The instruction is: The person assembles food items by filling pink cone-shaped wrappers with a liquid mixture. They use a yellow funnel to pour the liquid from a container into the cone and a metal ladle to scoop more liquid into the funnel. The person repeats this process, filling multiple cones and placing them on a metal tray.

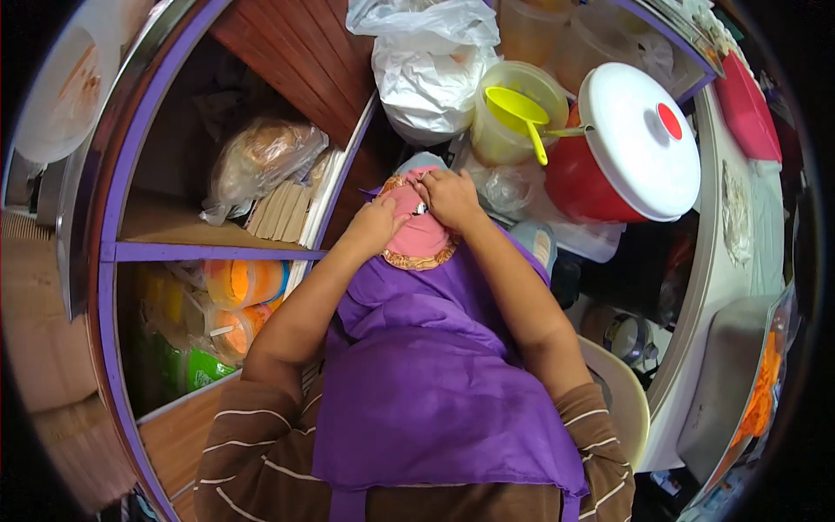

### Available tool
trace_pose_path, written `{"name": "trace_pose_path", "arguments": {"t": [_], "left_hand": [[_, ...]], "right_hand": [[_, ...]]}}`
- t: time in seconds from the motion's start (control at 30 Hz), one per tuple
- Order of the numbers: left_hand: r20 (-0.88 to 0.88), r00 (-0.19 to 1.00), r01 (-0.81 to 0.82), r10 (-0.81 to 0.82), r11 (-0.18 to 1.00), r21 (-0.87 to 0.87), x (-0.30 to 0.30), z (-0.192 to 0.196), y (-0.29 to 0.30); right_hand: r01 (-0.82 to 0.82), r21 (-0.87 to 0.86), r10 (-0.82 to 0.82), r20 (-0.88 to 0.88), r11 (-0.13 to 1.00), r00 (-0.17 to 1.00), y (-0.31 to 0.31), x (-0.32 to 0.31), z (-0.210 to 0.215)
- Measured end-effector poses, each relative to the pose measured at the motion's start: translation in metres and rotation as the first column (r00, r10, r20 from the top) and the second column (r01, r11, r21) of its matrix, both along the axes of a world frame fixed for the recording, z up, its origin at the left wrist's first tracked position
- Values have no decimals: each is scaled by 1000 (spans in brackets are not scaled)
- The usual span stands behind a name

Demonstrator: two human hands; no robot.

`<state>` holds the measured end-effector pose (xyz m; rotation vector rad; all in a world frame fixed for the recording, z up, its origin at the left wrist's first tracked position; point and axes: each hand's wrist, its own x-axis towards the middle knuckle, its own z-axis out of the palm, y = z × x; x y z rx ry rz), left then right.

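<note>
On my lap, over the purple apron (452,418), lies a rounded pink cloth (417,235) with a ruffled, orange-patterned trim. Its left side is held by my left hand (376,228), the thumb resting on the pink face. My right hand (450,200) grips the upper right part, fingers bent and close together. Between the hands a small black-and-white patch (420,209) shows on the cloth; I cannot make out what it is. The fingertips are partly hidden.
Ahead stand a white plastic bag (430,83), a translucent tub (500,143) with a yellow-green strainer (517,111), and a red container with a white lid (626,130). Left, purple-edged shelves (209,252) hold bagged bread (270,152) and orange-filled tubs (239,283). A metal tray (731,374) is right.
</note>
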<state>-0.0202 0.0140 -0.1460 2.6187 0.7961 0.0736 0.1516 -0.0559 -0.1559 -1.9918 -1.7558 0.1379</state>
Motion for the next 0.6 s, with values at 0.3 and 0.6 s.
{"name": "trace_pose_path", "arguments": {"t": [0.3, 0.6], "left_hand": [[216, 972, 75, -88, 995, 67, -32, 30, -26], [-86, 996, 24, -20, 999, 40, -38, 44, -35]], "right_hand": [[-177, 144, 184, -41, 974, 982, -63, -51, 5], [12, 115, -5, -64, 993, 998, -83, -55, 12]]}}
